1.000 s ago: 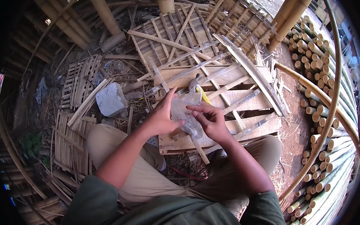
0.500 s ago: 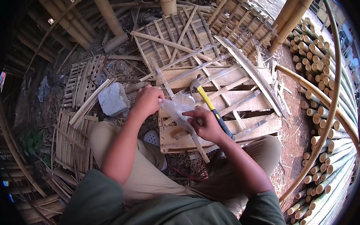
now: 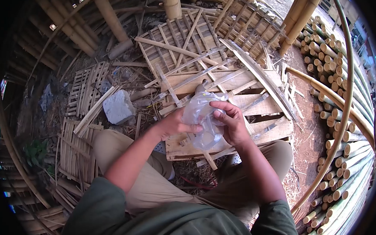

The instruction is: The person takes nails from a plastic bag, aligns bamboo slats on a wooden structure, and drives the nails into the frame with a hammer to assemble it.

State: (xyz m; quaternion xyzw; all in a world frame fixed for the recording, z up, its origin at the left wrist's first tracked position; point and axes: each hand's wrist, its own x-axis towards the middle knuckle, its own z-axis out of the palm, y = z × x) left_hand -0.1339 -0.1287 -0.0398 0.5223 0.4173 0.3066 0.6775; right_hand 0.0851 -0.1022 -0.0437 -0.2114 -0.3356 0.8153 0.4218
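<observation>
A clear plastic bag (image 3: 203,107) is spread between my two hands, above a wooden crate (image 3: 180,148) built of pale boards. My left hand (image 3: 173,124) grips the bag's left side, thumb across the front. On the opposite side, my right hand (image 3: 233,121) pinches the bag between thumb and curled fingers. Just behind the bag, the head of a hammer (image 3: 201,87) shows; its handle is mostly hidden. Whatever is inside the bag, if anything, I cannot make out. Loose wooden slats (image 3: 233,88) lie across the crate boards.
Slatted wooden panels (image 3: 170,43) lie beyond the crate. A grey block (image 3: 118,107) rests on the ground to the left, beside stacked slats (image 3: 86,88). Cut bamboo poles (image 3: 341,162) are piled along the right, and upright bamboo posts (image 3: 172,5) stand at the back.
The bag has been spread wider and now covers most of the hammer. My left hand has moved right and down, and my right hand has moved slightly right.
</observation>
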